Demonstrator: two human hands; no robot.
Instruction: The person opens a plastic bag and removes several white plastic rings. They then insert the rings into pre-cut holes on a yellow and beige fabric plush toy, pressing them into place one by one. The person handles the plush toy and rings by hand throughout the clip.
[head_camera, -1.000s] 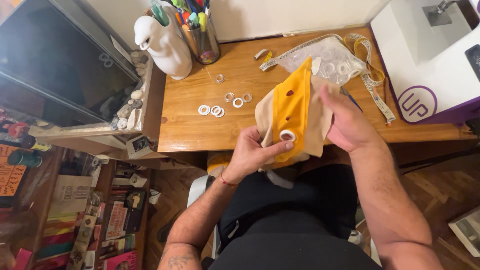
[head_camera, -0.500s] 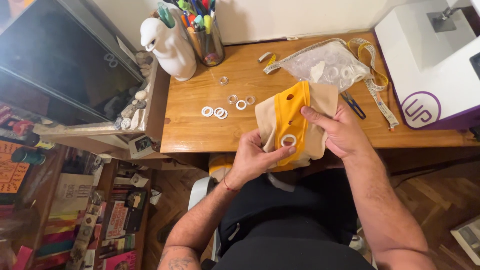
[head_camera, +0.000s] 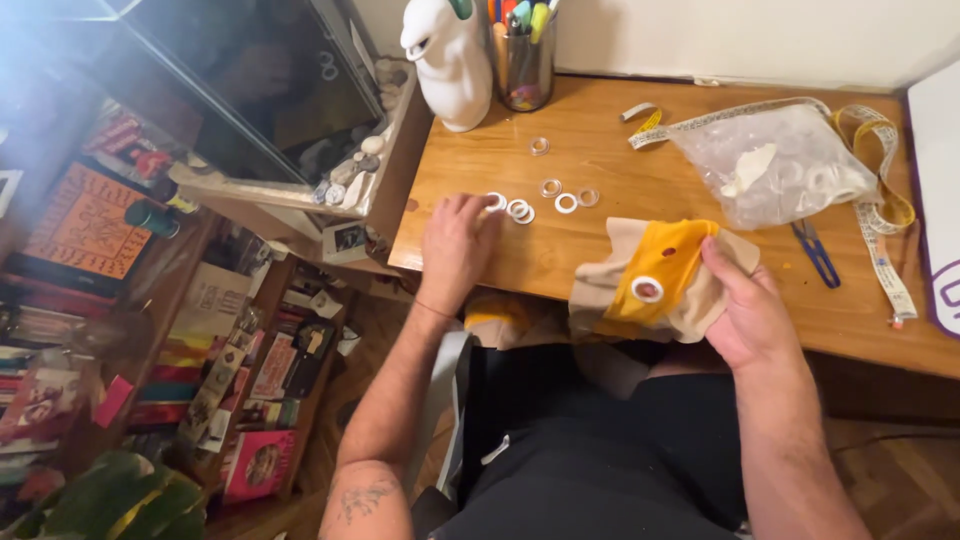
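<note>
The left hand lies palm-down near the front-left corner of the wooden surface, its fingers curled loosely over a white ring. Whether the fingertips have actually closed on that ring cannot be told, as the knuckles cover the contact point. Just beside it lie two overlapping white rings, then a single white ring, with clear rings slightly farther back.

The right hand is closed on a beige and yellow fabric piece, thumb on top and fingers beneath, holding it at the front edge of the surface so that part of it overhangs toward the lap. One white eyelet sits on the yellow panel; a small dark hole is visible above it.

Toward the back-right corner rest a clear plastic bag of further rings, a yellow measuring tape draped around it, and blue snips. A white jug and a pen cup stand at the back edge.

Judged risks from this position:
- The rings are small and smooth (and lie close to the front edge); a sweeping finger could push one off the surface to the floor.
- The two overlapping rings could lift together, since they touch.
- The fabric is held by one hand only; a relaxed grip could let the overhanging part slide into the lap.
</note>
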